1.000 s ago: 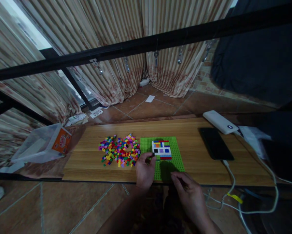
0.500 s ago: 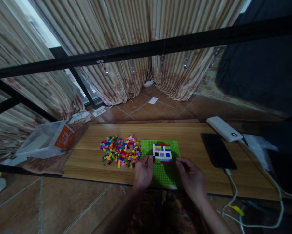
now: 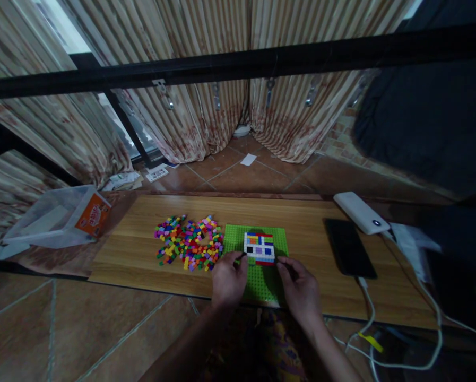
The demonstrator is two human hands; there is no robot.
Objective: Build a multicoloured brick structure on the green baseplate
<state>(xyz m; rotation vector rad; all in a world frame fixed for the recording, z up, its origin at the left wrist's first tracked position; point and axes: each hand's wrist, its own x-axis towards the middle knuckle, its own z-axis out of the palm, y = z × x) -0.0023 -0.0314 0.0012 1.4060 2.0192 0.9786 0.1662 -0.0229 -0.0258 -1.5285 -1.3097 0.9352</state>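
Note:
A green studded baseplate lies on the wooden board, bearing a flat pattern of building bricks in white, blue, red, orange, purple and black. At the pattern's lower left corner is my left hand, its thumb and forefinger pinched together. Something small and dark shows at those fingertips, too small to name. My right hand is closed in a pinch beside the lower right corner. Whatever its fingertips hold, if anything, is hidden. Left of the baseplate spreads a pile of loose coloured bricks.
On the right of the wooden board lie a black phone with a cable and a white power bank. A clear plastic box with an orange label stands at the left. A black bar crosses above, before the curtains.
My right hand has come closer to the brick pattern's right corner. The left hand stays pinched at the left corner. The whole view has shifted slightly.

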